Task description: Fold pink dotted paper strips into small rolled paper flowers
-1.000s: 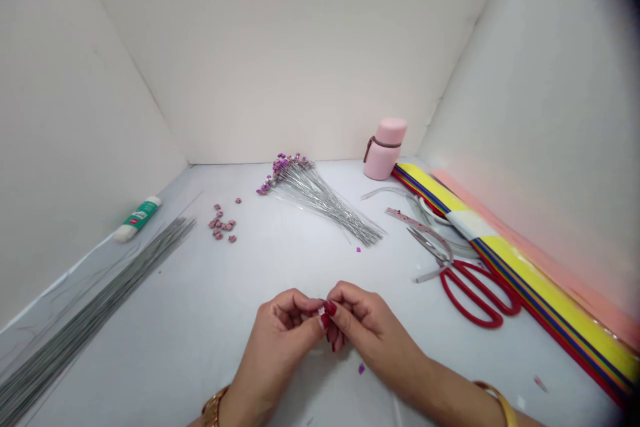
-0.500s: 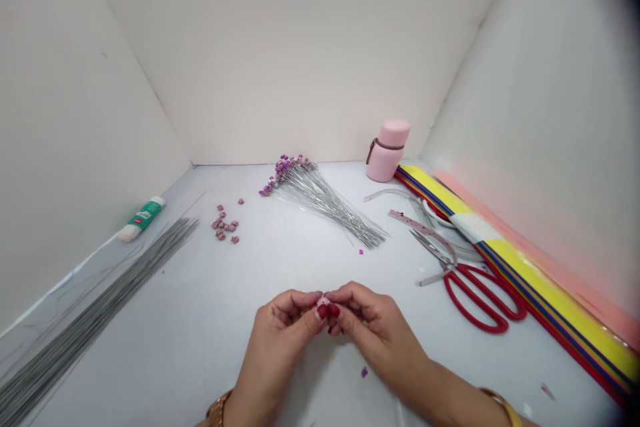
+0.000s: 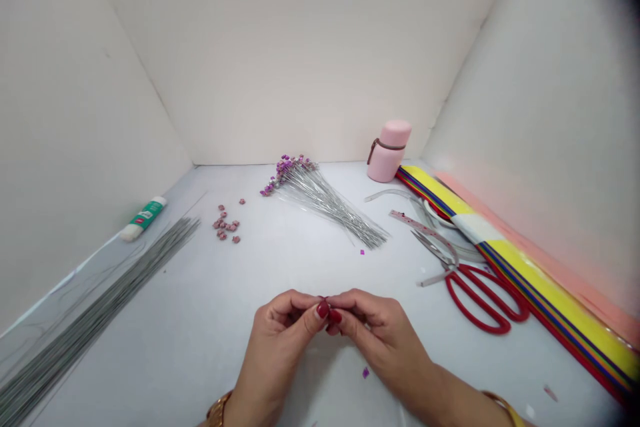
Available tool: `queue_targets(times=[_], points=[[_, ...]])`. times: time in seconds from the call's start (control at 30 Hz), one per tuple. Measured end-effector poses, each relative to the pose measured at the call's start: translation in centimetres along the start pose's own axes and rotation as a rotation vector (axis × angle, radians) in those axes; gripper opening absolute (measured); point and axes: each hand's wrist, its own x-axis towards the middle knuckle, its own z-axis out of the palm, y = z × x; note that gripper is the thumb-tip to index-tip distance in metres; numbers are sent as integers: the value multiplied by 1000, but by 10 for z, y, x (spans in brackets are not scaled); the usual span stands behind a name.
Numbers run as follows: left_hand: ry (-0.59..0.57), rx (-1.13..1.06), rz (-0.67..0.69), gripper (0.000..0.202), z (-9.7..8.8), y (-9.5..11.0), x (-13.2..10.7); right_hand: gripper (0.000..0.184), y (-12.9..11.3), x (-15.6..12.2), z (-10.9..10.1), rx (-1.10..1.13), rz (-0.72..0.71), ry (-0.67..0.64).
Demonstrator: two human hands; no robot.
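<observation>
Low in the middle of the head view, my left hand [image 3: 281,335] and my right hand [image 3: 383,333] meet, thumbs and fingertips pinched together. Between them is a small folded paper star, almost wholly hidden by the fingertips. Just below my right hand lies a purple scrap [image 3: 365,373] on the table. Left of centre sit several small pinkish paper stars [image 3: 227,224]. A speckled pale pink paper strip [image 3: 423,228] curls on the right, across the blades of red-handled scissors [image 3: 487,297].
At the back lies a bundle of silvery wire stems [image 3: 335,207] tipped with purple and pink pieces. Grey wires [image 3: 115,300] and a green-and-white glue stick [image 3: 144,218] are at left. A pink flask [image 3: 389,152] stands behind coloured paper strips [image 3: 540,287] at right.
The fingertips have closed further over the small paper star, whose speckled surface showed before and is now covered. Both hands stay in nearly the same place.
</observation>
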Motion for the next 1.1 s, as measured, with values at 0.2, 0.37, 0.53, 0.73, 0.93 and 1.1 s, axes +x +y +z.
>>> queue_targets(times=[0.2, 0.37, 0.53, 0.73, 0.93, 1.1], points=[[-14, -33, -15, 6, -2, -5, 2, 18, 3, 1, 3, 126, 122, 38], [-22, -8, -40, 8, -2, -5, 1, 18, 3, 2, 1, 139, 91, 35], [-37, 50, 12, 9, -3, -2, -1, 15, 2, 2, 1, 86, 78, 66], [-81, 199, 163, 15, -7, -3, -1, 18, 2, 2, 0, 26, 23, 68], [-61, 334, 306, 15, -9, -6, -2, 19, 2, 2, -1, -4, 23, 55], [2, 418, 376, 14, -6, -6, -5, 18, 0, 2, -1, -42, 5, 28]])
